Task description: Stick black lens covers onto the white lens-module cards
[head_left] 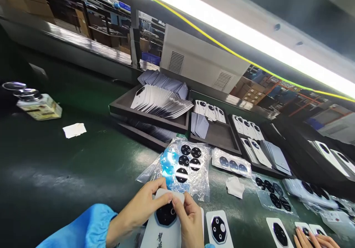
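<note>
The left hand and right hand hold a white phone back cover at the near edge, their fingertips closed on its black octagonal camera plate; uneven finger pressure could skew or smudge the plate. A co-worker's hand sits at near right. Beyond lie a plastic bag of black lens plates and, farther, a dark tray of stacked covers.
</note>
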